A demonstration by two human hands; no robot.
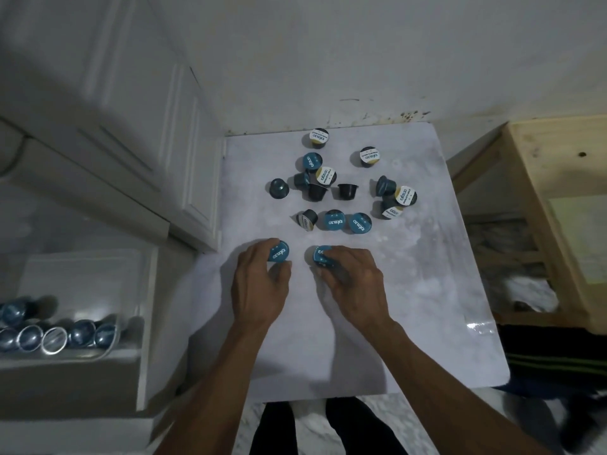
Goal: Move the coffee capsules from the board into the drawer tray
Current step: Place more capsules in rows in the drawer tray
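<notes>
Head view, looking down: coffee capsules (331,188) lie scattered over the far half of a pale marbled board (410,274), some with blue foil tops facing up, some with white and gold tops, and a few dark ones tipped on their sides. They cluster loosely toward the board's far edge, with a row of three nearer the middle.

Closer to the near edge, the left hand (259,284) has its fingers curled around one blue-topped capsule (279,254), its printed lid facing up. Just beside it, the right hand (354,280) grips another blue capsule (320,256) in the same way, fingers bent over it. The two hands sit near each other but do not touch, both forearms reaching in from the near edge.

To the left of the board, lower down, an open white drawer (144,323) holds a clear tray (82,274). Along the tray's near side lies a row of blue capsules (59,334), some showing silver rims; this area is blurred.

Beyond the drawer stands a white cabinet door (138,119). A stained white wall (328,60) rises behind the board's far edge. To the right is a bare wooden frame (542,178).
</notes>
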